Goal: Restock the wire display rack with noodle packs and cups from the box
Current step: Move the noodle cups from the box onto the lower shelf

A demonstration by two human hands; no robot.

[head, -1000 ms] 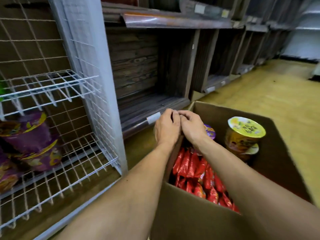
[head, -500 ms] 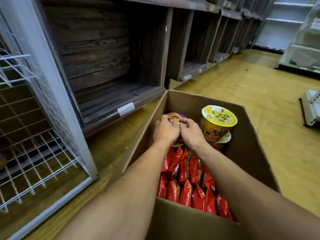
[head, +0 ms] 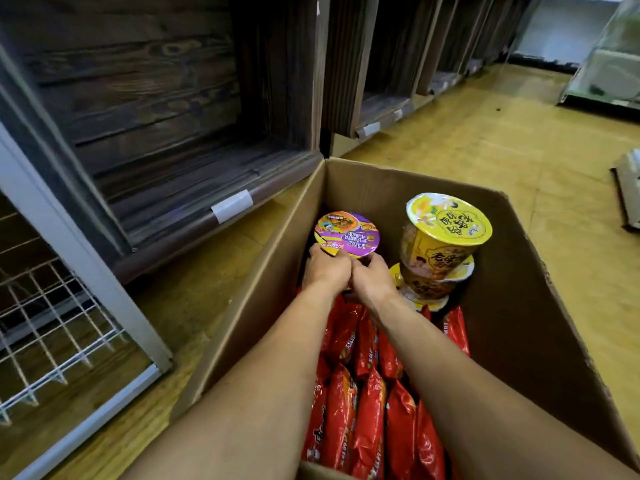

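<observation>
While dark wooden shelving (head: 156,98) and the white wire display rack (head: 83,258) stood left on the yellow floor (head: 502,140), the cardboard box (head: 519,289) held red noodle packs (head: 367,420), stacked yellow cups (head: 446,237) and a purple-lidded noodle cup (head: 347,233). The left hand (head: 325,268) and right hand (head: 372,278) each had a grip closed on its near side.

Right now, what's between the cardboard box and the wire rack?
Head view: only a strip of bare wooden floor lies between the cardboard box and the wire rack. Nothing lies on that strip.
</observation>
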